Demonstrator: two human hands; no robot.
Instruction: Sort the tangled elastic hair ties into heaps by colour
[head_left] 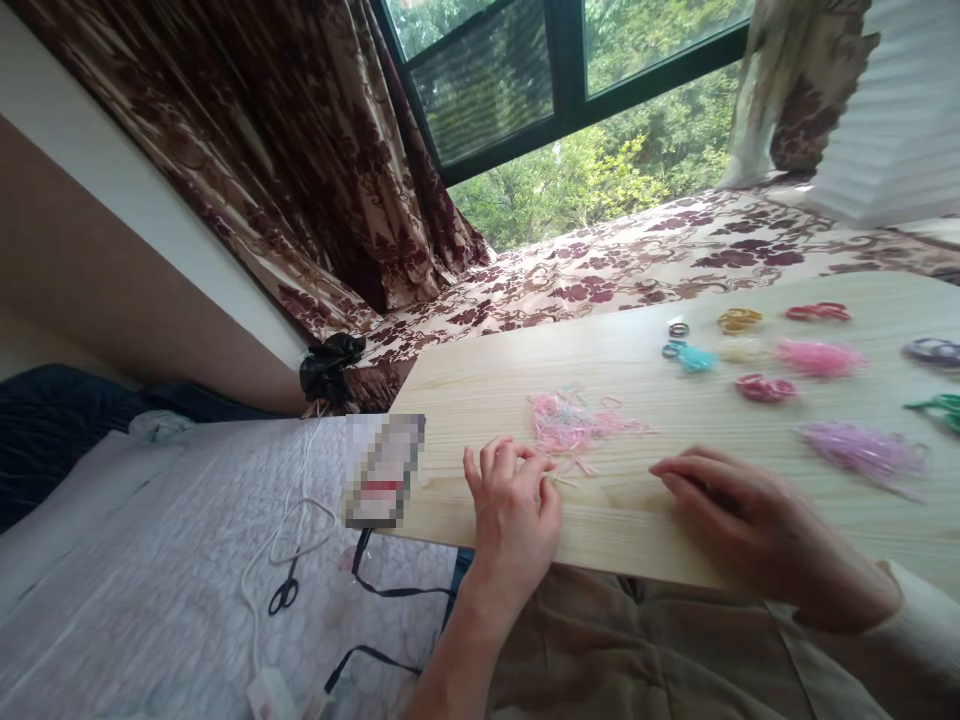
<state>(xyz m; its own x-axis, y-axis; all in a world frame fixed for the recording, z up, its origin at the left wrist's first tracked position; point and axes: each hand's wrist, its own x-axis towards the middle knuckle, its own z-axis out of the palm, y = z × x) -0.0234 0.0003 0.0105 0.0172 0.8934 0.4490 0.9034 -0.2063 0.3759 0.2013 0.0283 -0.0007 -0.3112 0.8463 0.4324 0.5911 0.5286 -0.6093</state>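
Note:
A loose pile of thin pink and pale elastic bands (pixel 562 420) lies on the light wooden table (pixel 465 390). My left hand (pixel 517 500) rests at the pile's near edge, its fingers apart and bent, fingertips touching the tabletop beside a few stray bands. To the right of the pile, my right hand (pixel 739 510) hovers low over the table, its thumb and fingers drawn together and pointing left. Whatever may be between those fingertips is too small or blurred to make out.
Sorted heaps stand right: teal bands (pixel 691 357), a yellow bundle (pixel 740 319), a red bundle (pixel 817 311), pink bands (pixel 819 358), purple bands (pixel 862 450) and green ones (pixel 941 408). A phone-like pixelated object (pixel 386 470) lies at the left edge. Scissors (pixel 285 592) rest on the bed (pixel 187 560).

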